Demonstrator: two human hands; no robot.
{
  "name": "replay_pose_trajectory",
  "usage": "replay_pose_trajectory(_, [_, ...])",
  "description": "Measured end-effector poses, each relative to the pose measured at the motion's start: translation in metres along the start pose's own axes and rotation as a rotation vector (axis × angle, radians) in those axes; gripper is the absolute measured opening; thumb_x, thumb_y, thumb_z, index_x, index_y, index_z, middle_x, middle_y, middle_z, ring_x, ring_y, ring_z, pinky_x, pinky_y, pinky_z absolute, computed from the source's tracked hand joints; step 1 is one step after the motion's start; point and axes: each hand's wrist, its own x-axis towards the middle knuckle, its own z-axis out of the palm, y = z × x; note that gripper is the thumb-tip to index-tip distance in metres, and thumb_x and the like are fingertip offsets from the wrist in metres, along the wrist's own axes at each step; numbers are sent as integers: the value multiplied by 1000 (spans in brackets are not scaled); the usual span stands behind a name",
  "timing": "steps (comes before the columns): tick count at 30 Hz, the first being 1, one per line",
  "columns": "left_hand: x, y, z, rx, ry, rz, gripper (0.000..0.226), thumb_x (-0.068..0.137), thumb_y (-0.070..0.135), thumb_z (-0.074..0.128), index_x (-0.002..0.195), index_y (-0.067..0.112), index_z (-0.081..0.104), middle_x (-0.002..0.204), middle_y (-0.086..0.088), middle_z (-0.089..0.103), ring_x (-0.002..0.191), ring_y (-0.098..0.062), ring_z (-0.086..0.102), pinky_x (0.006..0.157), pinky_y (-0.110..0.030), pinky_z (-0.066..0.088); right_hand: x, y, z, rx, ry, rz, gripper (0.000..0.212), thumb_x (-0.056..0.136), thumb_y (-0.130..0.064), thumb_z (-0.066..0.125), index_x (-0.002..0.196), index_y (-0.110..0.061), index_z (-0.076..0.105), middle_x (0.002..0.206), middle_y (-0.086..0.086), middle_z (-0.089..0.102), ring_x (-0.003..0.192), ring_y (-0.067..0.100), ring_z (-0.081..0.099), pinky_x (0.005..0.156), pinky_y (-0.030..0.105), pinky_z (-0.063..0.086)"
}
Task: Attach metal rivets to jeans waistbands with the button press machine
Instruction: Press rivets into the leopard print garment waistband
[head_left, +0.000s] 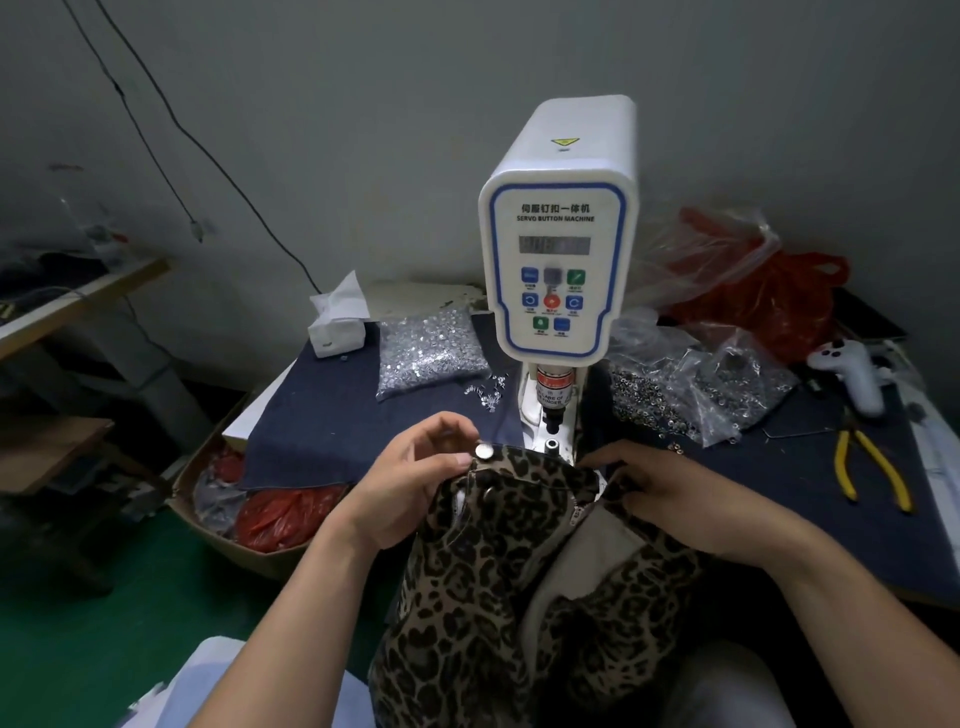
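Nearest: leopard-print brown and black jeans (498, 587), draped from the person's lap up to the front edge of the tabletop, fly open, zipper showing, pale lining exposed at the right.

Left hand (415, 483): fingers curled round the left end of the waistband, thumb and forefinger pinching the cloth just beside a round silver metal button (483, 450) at the waistband corner. A second, darker stud sits just below it on the fabric.

Right hand (670, 499): fingers curled over the right end of the waistband, gripping it.

Waistband lies directly before the base of the white servo button press machine (558, 260), with blue-edged control panel, coloured keys, and black punch head above a small metal die.

Tabletop covered in dark blue denim cloth (332, 415).

Left of machine: clear plastic bag of small silver rivets (428, 353), a few loose ones beside it; white tissue box (337, 325) behind.

Right of machine: clear plastic bags of dark metal eyelets (691, 384); yellow-handled pliers (872, 470); white handheld controller (852, 369); red plastic bag (769, 306) at the rear.

Floor, left: cardboard box of red plastic bags (270, 514) on green flooring.
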Motion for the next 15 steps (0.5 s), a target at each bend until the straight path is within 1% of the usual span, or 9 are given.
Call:
replay_pose_trajectory(2, [0,0,-3,107,-16,7,20,90,2,68,109,7,65,102,-12,67,89,-20,64,80,-26,55,0,3,0,129,36,24,61,91,11,43,114,-40,69,104,12,72,100,38,66,82,46,51])
replay_pose_trajectory(3, [0,1,-4,166,-26,11,18,90,4,69,108,8,67,103,-12,68,92,-20,64,82,-27,54,0,4,0,188,49,40,62,89,12,41,111,-38,71,106,14,72,103,39,66,89,51,52])
replay_pose_trajectory(5, [0,3,-6,253,-34,7,17,90,10,73,106,13,70,104,-11,68,95,-21,62,86,-29,52,-1,4,-1,256,66,70,63,88,12,39,106,-35,75,107,11,74,107,37,66,99,54,50])
replay_pose_trajectory(7, [1,4,-5,282,-28,7,17,89,13,75,105,15,71,104,-10,69,96,-21,61,87,-31,50,-1,2,-3,302,64,85,54,91,8,43,103,-33,77,108,4,76,109,30,68,101,48,51])
replay_pose_trajectory(8, [2,4,-2,278,-34,12,17,89,12,76,104,16,70,104,-9,69,95,-22,61,86,-31,50,0,0,-3,310,55,81,43,96,0,49,103,-32,77,108,0,77,110,25,68,101,42,50])
replay_pose_trajectory(10, [6,4,7,287,-81,25,18,90,8,76,105,16,69,103,-7,69,93,-22,61,84,-29,51,2,-6,1,138,43,22,14,99,-36,61,101,-38,75,103,-14,75,105,12,69,95,22,50])
replay_pose_trajectory(12, [11,5,20,379,-152,32,19,90,8,77,104,18,68,101,-3,70,90,-19,65,81,-27,53,5,-10,8,-193,50,-50,22,84,-62,66,96,-44,69,98,-16,70,99,7,65,84,15,47])
replay_pose_trajectory(13, [14,5,26,447,-184,38,19,90,9,77,103,19,68,100,1,71,89,-17,66,80,-26,53,7,-12,12,-292,46,-85,31,80,-66,67,100,-42,67,104,-16,65,103,7,61,87,18,46])
replay_pose_trajectory(15, [19,3,36,555,-230,49,20,90,10,78,103,23,68,100,7,71,90,-12,68,80,-25,53,9,-19,20,-244,15,-111,43,79,-65,72,109,-35,63,114,-17,59,108,0,56,92,22,45])
